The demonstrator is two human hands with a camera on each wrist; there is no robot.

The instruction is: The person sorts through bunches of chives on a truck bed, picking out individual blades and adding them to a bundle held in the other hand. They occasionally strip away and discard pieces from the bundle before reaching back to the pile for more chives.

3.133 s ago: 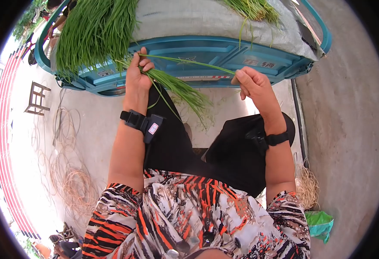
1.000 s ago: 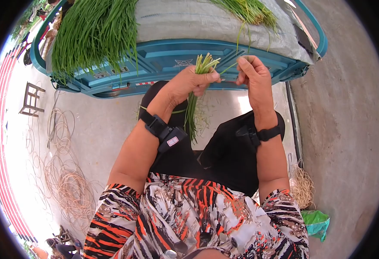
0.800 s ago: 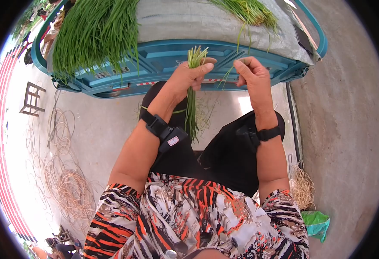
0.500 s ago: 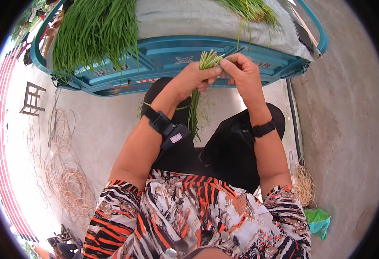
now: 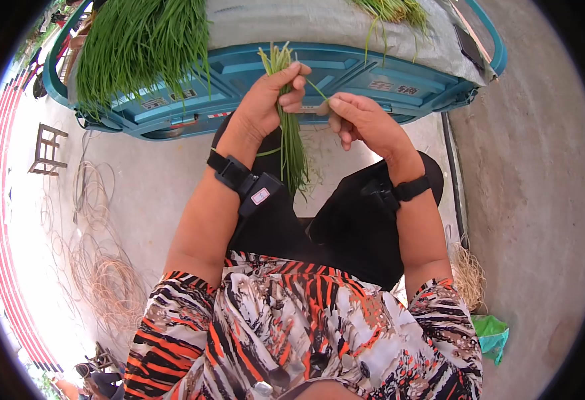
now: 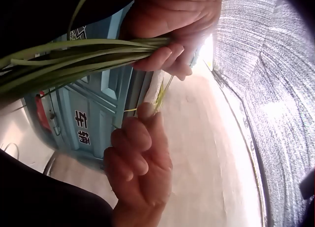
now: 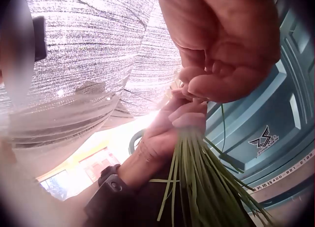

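A bunch of garlic chives point(image 5: 293, 150) stands nearly upright in my left hand point(image 5: 269, 100), pale cut ends up and green leaves hanging over my knee. Fingers and thumb curl round it just below the cut ends. From beside the left fingertips, a thin green strand point(image 5: 317, 90) runs to my right hand point(image 5: 369, 123), where thumb and forefinger pinch it. The left wrist view shows the leaves point(image 6: 93, 59) stretching left from the gripping hand, with the pinching right hand point(image 6: 142, 158) below. Seen from the right wrist, the leaves point(image 7: 202, 182) fan downward beneath both hands.
Ahead is a blue truck bed's tailgate point(image 5: 252, 73), topped by a grey sheet point(image 5: 272, 23). A large heap of chives point(image 5: 146, 53) hangs over it at left; a smaller heap point(image 5: 396, 12) lies right. A stool point(image 5: 48, 150) and loose cord coils point(image 5: 109, 280) are at left.
The bunch has gone from slanting beside the large heap to upright. My hands met at its cut ends half a second ago; now they are apart, the left further left, the right lower.
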